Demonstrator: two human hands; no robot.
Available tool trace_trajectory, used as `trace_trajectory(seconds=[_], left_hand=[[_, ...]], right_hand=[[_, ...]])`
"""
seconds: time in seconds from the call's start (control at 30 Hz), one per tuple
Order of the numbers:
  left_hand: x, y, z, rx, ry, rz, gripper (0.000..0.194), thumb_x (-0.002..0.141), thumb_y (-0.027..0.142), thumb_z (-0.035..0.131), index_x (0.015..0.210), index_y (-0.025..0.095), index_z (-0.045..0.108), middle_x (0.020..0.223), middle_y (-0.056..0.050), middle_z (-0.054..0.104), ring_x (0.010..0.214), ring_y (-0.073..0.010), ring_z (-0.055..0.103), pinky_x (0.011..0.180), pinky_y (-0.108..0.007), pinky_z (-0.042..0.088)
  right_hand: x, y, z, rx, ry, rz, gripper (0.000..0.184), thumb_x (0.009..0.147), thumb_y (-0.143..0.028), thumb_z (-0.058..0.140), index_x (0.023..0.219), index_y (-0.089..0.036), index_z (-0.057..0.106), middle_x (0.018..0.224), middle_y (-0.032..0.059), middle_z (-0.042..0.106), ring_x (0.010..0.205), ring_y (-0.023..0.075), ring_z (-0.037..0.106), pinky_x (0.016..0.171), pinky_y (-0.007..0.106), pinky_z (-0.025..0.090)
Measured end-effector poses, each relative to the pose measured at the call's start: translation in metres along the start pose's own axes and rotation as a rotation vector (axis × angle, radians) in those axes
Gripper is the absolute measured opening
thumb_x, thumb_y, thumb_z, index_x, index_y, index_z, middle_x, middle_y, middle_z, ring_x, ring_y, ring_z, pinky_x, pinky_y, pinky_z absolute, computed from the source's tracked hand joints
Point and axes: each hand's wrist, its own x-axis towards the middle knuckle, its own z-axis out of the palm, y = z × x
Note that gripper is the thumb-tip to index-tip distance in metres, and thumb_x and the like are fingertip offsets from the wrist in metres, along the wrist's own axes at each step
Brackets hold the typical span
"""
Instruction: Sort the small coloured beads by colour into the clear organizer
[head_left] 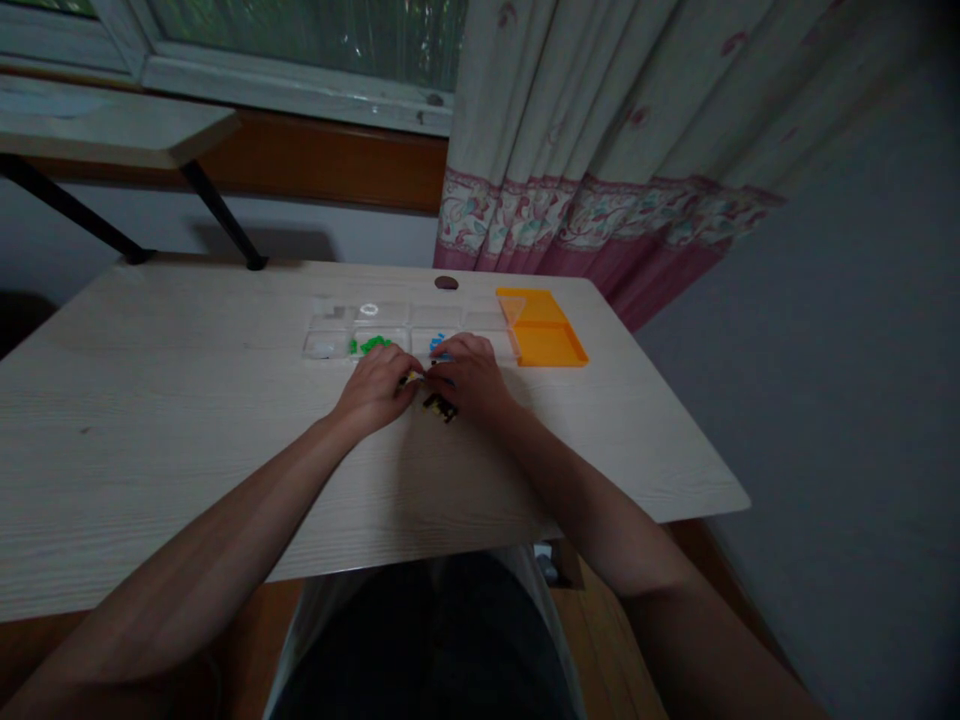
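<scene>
My left hand [379,388] is closed in a pinch on a small yellow-and-black piece [409,379], just in front of a clear compartment box. My right hand [472,378] meets it fingertip to fingertip, its thumb and index finger pressed together. What the right fingers grip is mostly hidden. A cluster of small black and yellow pieces [440,407] lies on the table right below the hands. Behind them, the clear plastic box [319,325] holds green pieces [375,344] in one compartment and blue pieces [437,343] in another, partly covered by my right hand.
An orange tray [551,345] stands at the right end of the clear box. Near the table's back edge lies a dark brown oval object [446,283]. A raised shelf [150,135] on black legs is at the back left; a curtain [525,150] hangs behind the table [225,440].
</scene>
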Motion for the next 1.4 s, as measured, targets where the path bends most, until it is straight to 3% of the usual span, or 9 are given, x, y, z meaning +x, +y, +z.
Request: trace_trajectory(seconds=[0.3,0.6,0.77,0.93,1.1,1.3,1.4], left_hand=[[0.000,0.000,0.000,0.010,-0.008,-0.009,0.018,0.082,0.023,0.065,0.100,0.022,0.063,0.095,-0.006,0.058,0.096,-0.0244,0.051,0.088,-0.040,0.042],[0.000,0.001,0.000,-0.001,-0.031,-0.019,0.018,0.086,0.034,0.065,0.099,0.022,0.066,0.093,-0.006,0.058,0.095,-0.0241,0.051,0.088,-0.040,0.041],[0.000,0.000,0.000,-0.021,-0.048,0.016,0.011,0.088,0.031,0.062,0.095,0.023,0.067,0.094,-0.006,0.058,0.096,-0.0234,0.051,0.086,-0.038,0.041],[0.001,0.000,-0.001,-0.024,-0.044,0.019,0.011,0.090,0.029,0.058,0.090,0.021,0.065,0.092,-0.006,0.058,0.093,-0.0236,0.051,0.084,-0.038,0.041],[0.001,-0.001,0.000,-0.023,-0.040,0.016,0.009,0.090,0.027,0.058,0.089,0.020,0.063,0.091,-0.007,0.058,0.092,-0.0238,0.051,0.084,-0.039,0.042],[0.001,-0.001,0.001,-0.017,-0.032,0.015,0.011,0.091,0.028,0.057,0.089,0.020,0.063,0.090,-0.007,0.058,0.091,-0.0239,0.051,0.083,-0.039,0.042],[0.001,-0.001,0.002,-0.016,-0.039,0.008,0.012,0.091,0.029,0.056,0.090,0.020,0.064,0.089,-0.006,0.058,0.091,-0.0239,0.051,0.084,-0.039,0.042]], right_hand=[[0.002,-0.001,0.003,0.047,0.020,0.030,0.009,0.087,-0.026,0.068,0.087,-0.027,0.077,0.111,0.0029,0.069,0.111,0.0242,0.049,0.095,0.042,0.033],[0.004,0.027,0.013,0.125,0.325,0.307,0.012,0.088,-0.034,0.067,0.086,-0.026,0.077,0.101,0.0044,0.069,0.105,0.0233,0.053,0.094,0.040,0.038],[0.003,0.035,0.016,0.070,0.370,0.394,0.017,0.090,-0.033,0.064,0.087,-0.024,0.077,0.102,0.0063,0.068,0.106,0.0251,0.051,0.097,0.043,0.036],[0.004,0.036,0.021,0.062,0.402,0.381,0.017,0.091,-0.033,0.061,0.087,-0.026,0.077,0.099,0.0050,0.068,0.104,0.0251,0.051,0.096,0.044,0.036],[0.004,0.034,0.012,0.027,0.357,0.363,0.019,0.093,-0.033,0.059,0.090,-0.025,0.076,0.099,0.0057,0.068,0.102,0.0244,0.052,0.093,0.041,0.036],[-0.002,0.026,-0.014,-0.039,0.133,0.256,0.024,0.091,-0.043,0.063,0.083,-0.025,0.076,0.086,0.0051,0.070,0.092,0.0240,0.052,0.086,0.040,0.033],[-0.006,0.025,-0.022,-0.116,0.025,0.237,0.022,0.090,-0.040,0.065,0.079,-0.025,0.077,0.084,0.0073,0.070,0.090,0.0247,0.051,0.082,0.040,0.032]])
